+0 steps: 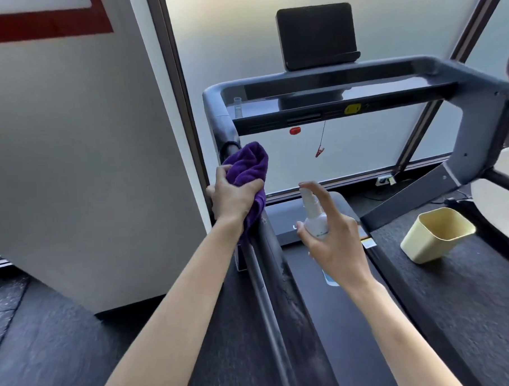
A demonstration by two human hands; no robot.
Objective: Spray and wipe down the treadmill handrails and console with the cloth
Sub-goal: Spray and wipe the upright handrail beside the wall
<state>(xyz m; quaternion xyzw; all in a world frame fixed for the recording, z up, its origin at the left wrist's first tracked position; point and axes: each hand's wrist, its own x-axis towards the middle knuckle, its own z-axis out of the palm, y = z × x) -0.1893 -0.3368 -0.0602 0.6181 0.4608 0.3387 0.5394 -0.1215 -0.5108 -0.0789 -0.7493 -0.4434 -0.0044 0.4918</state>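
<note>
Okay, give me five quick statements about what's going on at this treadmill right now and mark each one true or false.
1. The left hand grips the purple cloth against the left handrail. True.
2. The right hand holds the white spray bottle. True.
3. The cloth is draped over the console screen. False: it is down on the left handrail, and the screen is bare.
4. The yellow tub stands on the console tray. False: it sits tilted on the dark floor to the right of the treadmill.
5. A red safety clip hangs on a cord below the console. True.
</note>
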